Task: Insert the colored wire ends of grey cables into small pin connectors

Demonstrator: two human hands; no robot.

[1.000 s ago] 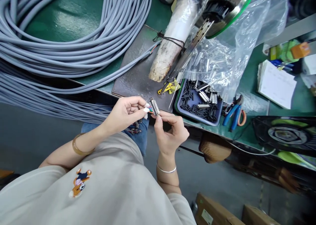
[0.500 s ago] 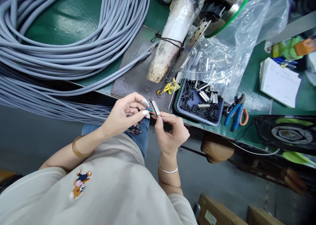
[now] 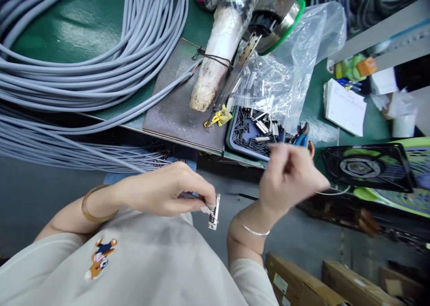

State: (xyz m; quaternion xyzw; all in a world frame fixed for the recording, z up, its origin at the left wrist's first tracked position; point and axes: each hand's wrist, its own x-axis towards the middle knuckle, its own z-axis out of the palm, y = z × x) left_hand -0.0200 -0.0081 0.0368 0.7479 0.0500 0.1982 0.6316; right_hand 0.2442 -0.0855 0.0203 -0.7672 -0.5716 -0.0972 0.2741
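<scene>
My left hand [image 3: 173, 189] is closed in front of my body, pinching a multi-pin D-sub connector [image 3: 214, 218] at its fingertips. The connector hangs with its long side nearly upright, and a grey cable runs back under the fingers. Its wires are mostly hidden. My right hand [image 3: 291, 178], slightly smeared by motion, is closed at the front right corner of a shallow purple-blue tray [image 3: 248, 157]; whatever its fingertips hold is too small to tell. Inside the tray lie short black tubes [image 3: 240, 131] and several loose metal connectors [image 3: 262, 127].
Coiled grey cables [image 3: 101, 79] spread across the left. A wrapped soldering iron stand [image 3: 215, 59] and a solder spool [image 3: 285, 28] rise over a dark board [image 3: 171, 104]. Pliers [image 3: 301, 139], a paper stack [image 3: 346, 109] and a black fan [image 3: 363, 168] lie rightward.
My right hand has left the connector and moved right to the tray's corner. My left hand has lowered and turned with the connector toward my body. The view has shifted right.
</scene>
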